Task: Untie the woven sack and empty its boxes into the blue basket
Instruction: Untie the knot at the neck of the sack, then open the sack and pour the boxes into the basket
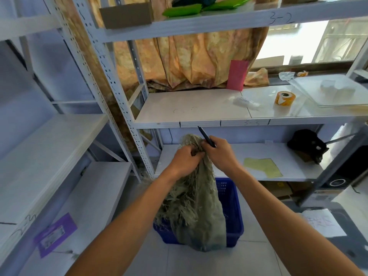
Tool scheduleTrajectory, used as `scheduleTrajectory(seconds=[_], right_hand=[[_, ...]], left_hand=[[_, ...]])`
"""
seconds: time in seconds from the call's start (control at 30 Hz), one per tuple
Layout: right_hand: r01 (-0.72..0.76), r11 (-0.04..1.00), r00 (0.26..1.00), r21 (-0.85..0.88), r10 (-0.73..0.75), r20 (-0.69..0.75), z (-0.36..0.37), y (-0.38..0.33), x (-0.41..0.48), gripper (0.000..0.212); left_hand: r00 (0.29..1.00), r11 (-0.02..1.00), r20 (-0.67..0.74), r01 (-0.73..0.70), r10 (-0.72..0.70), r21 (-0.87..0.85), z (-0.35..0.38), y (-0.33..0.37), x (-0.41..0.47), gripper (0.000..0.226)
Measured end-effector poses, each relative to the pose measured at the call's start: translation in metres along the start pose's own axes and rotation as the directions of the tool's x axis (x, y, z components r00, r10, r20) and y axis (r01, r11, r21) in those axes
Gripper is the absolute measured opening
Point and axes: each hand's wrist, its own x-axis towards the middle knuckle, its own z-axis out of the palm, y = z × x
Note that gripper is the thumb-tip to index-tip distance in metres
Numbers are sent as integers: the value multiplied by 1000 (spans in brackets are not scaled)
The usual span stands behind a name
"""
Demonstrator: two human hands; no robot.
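Observation:
A grey-green woven sack (pixel 201 212) with frayed edges hangs over the blue basket (pixel 233 214) on the floor, its bottom draped over the basket's near rim. My left hand (pixel 185 158) grips the bunched neck of the sack from the left. My right hand (pixel 219 154) pinches the same neck from the right and also holds a black pen (pixel 206 136) that points up and left. The frayed top of the sack sticks up above both hands. No boxes are visible; the sack's contents are hidden.
White metal shelving stands ahead and to the left. The middle shelf (pixel 199 114) carries a yellow tape roll (pixel 284 98), a pink card (pixel 237 75) and a clear tray. The lower shelf holds a yellow paper (pixel 262 167) and a black object (pixel 306 144). A purple label (pixel 54 235) lies lower left.

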Motion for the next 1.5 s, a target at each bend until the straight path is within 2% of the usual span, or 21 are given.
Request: scheduleTrajectory(seconds=[0.1,0.17,0.27,0.33,0.4,0.5,0.63,0.7,0.8,0.83,0.93,1.0,1.1,1.17,1.27,1.33,1.43,1.5], right_hand=[[-45,997,998,61,47,-43,5,4,-4,14],[-110,993,992,44,112,-54,9,22,-10,20],[-234,971,972,-47,235,8,17,56,-28,30],[-276,954,959,-116,282,37,25,77,-40,34],[-271,946,959,-178,280,31,32,95,-50,37],[-227,938,970,-263,242,26,43,115,-60,22],[-187,948,980,-257,197,12,53,129,-67,47],[-166,948,984,-273,176,13,54,129,-67,52],[-168,926,981,-338,192,40,49,130,-72,55],[-170,914,979,-370,201,47,48,136,-74,54],[-191,869,973,-457,228,26,46,143,-81,33],[-202,854,974,-479,226,-8,48,145,-80,23],[-206,856,978,-474,199,-65,48,147,-79,14],[-215,858,976,-467,196,-90,43,148,-80,11],[-207,845,978,-494,179,-103,36,148,-81,18],[-220,863,975,-454,181,-127,36,145,-75,15],[-240,916,969,-322,208,-130,40,135,-62,11],[-235,920,970,-314,200,-141,42,125,-52,15]], left_hand=[[997,993,-65,36,-43,-109,-8,2,3,16],[993,987,-98,57,-72,-153,-17,0,7,19],[993,973,-91,60,-81,-221,-30,-5,11,38],[992,962,-79,71,-95,-264,-35,-9,12,36],[994,947,-68,62,-88,-317,-38,-8,11,21],[993,918,-46,87,-113,-386,-40,-10,8,37],[991,863,-22,107,-135,-494,-40,-13,2,31],[988,815,-5,126,-156,-565,-41,-14,0,43],[982,707,29,156,-188,-690,-47,-10,1,75],[979,657,47,168,-197,-735,-49,-10,2,72],[973,558,125,214,-194,-802,-48,-2,-3,23],[966,522,179,253,-188,-815,-39,0,-8,16],[962,461,184,260,-204,-848,-37,-4,-11,21],[961,463,140,239,-238,-854,-48,-15,-7,24],[945,530,18,199,-327,-824,-70,-46,3,27],[933,584,-5,222,-361,-781,-78,-66,6,32],[927,733,-44,266,-373,-626,-79,-89,6,35],[929,820,-63,287,-364,-495,-75,-102,7,57]])
